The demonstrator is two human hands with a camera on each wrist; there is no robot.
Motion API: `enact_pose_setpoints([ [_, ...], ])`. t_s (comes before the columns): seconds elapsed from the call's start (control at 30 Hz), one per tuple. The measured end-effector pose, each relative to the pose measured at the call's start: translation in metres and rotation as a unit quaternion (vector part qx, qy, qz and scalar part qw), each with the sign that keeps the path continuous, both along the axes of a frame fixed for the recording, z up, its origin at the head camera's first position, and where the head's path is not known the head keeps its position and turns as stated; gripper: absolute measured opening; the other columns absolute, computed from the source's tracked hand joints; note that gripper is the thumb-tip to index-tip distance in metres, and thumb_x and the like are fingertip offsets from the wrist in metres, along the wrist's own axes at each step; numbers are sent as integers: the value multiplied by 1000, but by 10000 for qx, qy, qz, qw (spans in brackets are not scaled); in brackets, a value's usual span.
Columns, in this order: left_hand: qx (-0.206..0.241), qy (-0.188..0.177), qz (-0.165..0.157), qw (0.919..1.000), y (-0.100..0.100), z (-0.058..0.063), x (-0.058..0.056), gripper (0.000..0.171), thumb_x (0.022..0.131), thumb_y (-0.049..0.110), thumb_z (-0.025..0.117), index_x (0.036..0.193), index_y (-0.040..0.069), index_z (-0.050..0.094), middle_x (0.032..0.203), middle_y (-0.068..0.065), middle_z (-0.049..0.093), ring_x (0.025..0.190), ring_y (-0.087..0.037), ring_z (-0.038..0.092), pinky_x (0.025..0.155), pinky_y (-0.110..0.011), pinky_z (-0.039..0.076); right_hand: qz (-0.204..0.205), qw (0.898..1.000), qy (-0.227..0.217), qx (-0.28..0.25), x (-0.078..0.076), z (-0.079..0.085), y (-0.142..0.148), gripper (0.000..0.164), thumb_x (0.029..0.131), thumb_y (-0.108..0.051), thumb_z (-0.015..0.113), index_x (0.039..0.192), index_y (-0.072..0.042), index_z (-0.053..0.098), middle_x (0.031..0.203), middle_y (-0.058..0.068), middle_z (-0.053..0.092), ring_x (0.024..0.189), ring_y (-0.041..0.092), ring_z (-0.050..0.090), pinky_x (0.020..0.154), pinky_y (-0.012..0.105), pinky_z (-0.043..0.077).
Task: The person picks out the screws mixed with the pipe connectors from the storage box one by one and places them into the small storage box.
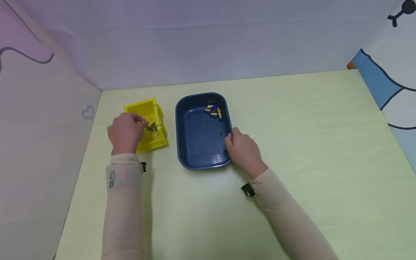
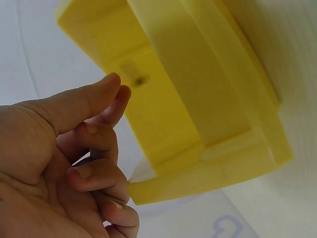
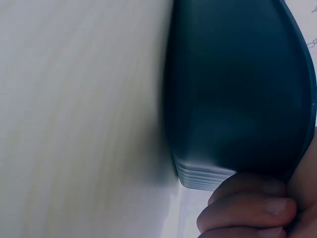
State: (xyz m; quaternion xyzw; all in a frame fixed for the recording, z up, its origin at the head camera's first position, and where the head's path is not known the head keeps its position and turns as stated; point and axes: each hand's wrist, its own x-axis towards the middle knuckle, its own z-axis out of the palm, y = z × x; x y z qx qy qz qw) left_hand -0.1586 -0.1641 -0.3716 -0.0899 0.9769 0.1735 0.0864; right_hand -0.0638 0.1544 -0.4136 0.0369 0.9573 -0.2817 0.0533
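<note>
My left hand [image 1: 126, 131] is over the near left side of a yellow bin [image 1: 144, 145], its fingers curled and thumb and index tips close together. No held thing shows between them in the left wrist view; just beyond the tips is a small blurred dark piece [image 2: 140, 80] against the bin's inside. Small screws [image 1: 152, 127] lie in a heap in the bin. My right hand [image 1: 245, 150] grips the right rim of a dark blue tray [image 1: 203, 167]. Two screws lie apart in the tray, one left [image 1: 205, 126] and one right [image 1: 221, 129].
Several brass fittings with blue ends [image 1: 214, 111] sit at the tray's far right. The bin stands left of the tray, with a gap between them on the pale table [image 1: 308, 144]. White walls rise behind the table [image 1: 211, 50] and on its left.
</note>
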Motion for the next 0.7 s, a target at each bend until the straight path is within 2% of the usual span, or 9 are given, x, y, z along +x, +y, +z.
enact_pose_setpoints([
  [0.1,188,119,-54,9997,3,3,1,28,98,34,61,111,12,73,97,-13,69,82,-31,55,79,-48,40,-10,10000,-1,-1,0,0,0,27,99,-27,35,85,-7,46,63,10,48,57,28,51,50,38,37],
  [0.17,414,244,-208,9986,8,7,2,30,97,34,63,115,11,71,95,-13,63,81,-30,52,74,-44,39,-22,10000,-17,-5,0,0,1,27,100,-27,35,86,-7,47,64,10,48,57,28,51,50,38,37],
  [0.27,804,406,-627,9940,20,14,4,39,95,37,67,124,11,67,97,-14,54,85,-30,48,68,-41,40,-44,10000,-34,3,0,0,2,27,100,-27,35,86,-6,47,64,10,48,57,28,51,50,38,37],
  [0.37,1031,511,-1108,9872,38,21,6,49,91,41,71,130,12,62,103,-15,52,90,-30,47,71,-41,41,-74,10000,-30,13,1,0,3,27,100,-27,35,87,-6,47,64,11,49,57,29,52,50,39,37],
  [0.57,781,564,-1995,9752,74,30,11,59,86,42,77,135,16,58,105,-13,54,88,-28,51,72,-40,45,-82,10000,2,-13,0,0,1,27,99,-26,36,85,-6,47,64,13,50,58,30,52,50,41,39],
  [0.7,709,700,-2391,9659,99,49,16,55,86,40,77,134,19,59,106,-9,52,92,-25,52,75,-39,46,-22,10000,39,-47,-1,2,0,26,100,-26,38,85,-6,47,64,13,50,57,29,52,50,41,39],
])
